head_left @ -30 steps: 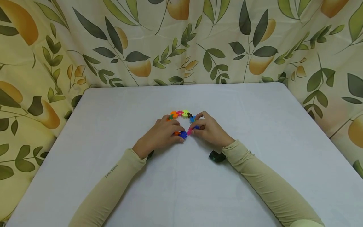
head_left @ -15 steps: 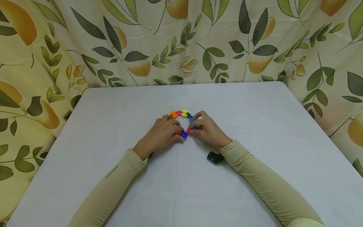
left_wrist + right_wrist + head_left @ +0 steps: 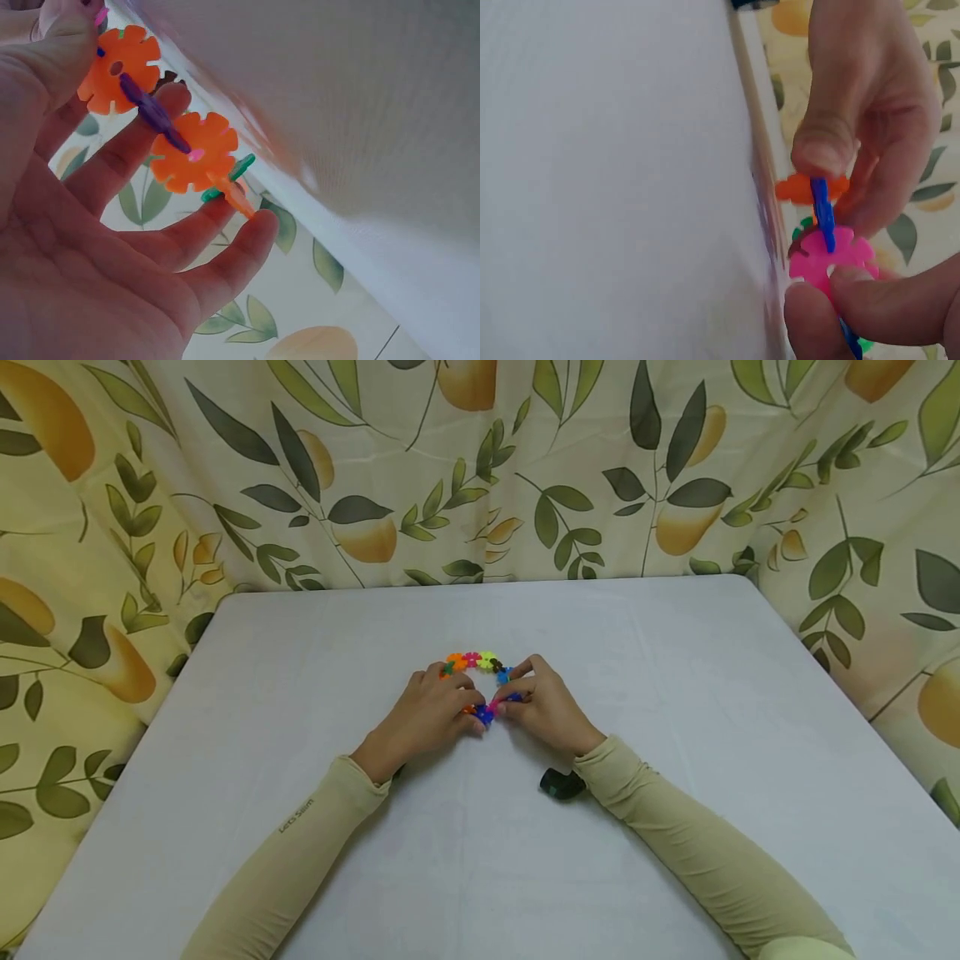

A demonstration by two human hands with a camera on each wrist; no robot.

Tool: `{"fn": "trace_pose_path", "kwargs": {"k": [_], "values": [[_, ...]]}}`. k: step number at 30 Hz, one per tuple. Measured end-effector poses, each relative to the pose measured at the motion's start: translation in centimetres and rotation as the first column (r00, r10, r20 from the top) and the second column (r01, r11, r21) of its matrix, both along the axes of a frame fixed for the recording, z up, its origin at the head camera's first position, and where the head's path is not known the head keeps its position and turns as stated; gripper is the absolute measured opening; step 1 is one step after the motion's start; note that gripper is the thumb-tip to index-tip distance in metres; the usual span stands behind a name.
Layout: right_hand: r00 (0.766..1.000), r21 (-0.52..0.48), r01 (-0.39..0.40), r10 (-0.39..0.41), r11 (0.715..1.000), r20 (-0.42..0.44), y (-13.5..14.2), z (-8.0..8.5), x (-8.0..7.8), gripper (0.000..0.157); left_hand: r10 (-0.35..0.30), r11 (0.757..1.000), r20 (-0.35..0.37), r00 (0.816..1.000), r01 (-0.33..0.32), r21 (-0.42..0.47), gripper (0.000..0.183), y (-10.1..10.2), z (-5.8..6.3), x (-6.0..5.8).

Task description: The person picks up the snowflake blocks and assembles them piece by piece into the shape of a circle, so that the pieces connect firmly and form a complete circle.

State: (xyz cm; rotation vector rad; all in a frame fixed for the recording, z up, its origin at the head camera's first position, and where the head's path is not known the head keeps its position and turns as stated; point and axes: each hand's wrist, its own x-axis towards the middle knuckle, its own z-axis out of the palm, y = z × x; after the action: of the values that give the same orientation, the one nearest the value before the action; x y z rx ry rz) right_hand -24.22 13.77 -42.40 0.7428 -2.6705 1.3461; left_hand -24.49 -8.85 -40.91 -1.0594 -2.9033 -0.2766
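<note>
A ring of colourful plastic snowflake discs (image 3: 471,660), slotted edge to edge, lies between both hands. My left hand (image 3: 431,714) holds its near left part; the thumb and a finger pinch a blue disc (image 3: 823,214). In the left wrist view, orange discs (image 3: 195,154) and a purple disc (image 3: 154,112) run along the spread fingers. My right hand (image 3: 551,706) pinches a pink disc (image 3: 840,251) between thumb and forefinger. The blue disc stands edge-on against the pink one; whether they are fully slotted together I cannot tell. The hands hide parts of the ring.
A white cloth-covered table (image 3: 465,860) lies beneath the hands. Behind and beside it hangs a leaf-and-fruit patterned curtain (image 3: 450,468). A black wrist-worn device (image 3: 561,784) shows under the right wrist.
The right wrist and its black device have shifted slightly left and nearer. The pink disc has turned a little against the blue one; both hands keep their hold.
</note>
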Motion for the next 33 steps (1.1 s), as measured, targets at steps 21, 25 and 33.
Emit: {"fn": "trace_pose_path", "kwargs": {"k": [21,25,33], "values": [[0.991,-0.121,0.036,-0.02,0.992,0.131,-0.6,-0.3,-0.1,0.006,0.011,1.0,0.054,0.998,-0.013,0.028,0.031,0.0,0.1,-0.1],[0.984,-0.099,0.042,-0.024,0.994,0.174,-0.3,-0.3,-0.3,0.008,0.014,0.999,0.084,0.996,-0.018,0.038,0.038,-0.2,0.0,-0.3],[0.988,-0.074,0.07,-0.059,0.995,0.146,0.4,0.1,-0.3,0.011,0.056,0.994,0.169,0.984,-0.071,0.083,0.072,-0.6,0.1,-0.9]]}}
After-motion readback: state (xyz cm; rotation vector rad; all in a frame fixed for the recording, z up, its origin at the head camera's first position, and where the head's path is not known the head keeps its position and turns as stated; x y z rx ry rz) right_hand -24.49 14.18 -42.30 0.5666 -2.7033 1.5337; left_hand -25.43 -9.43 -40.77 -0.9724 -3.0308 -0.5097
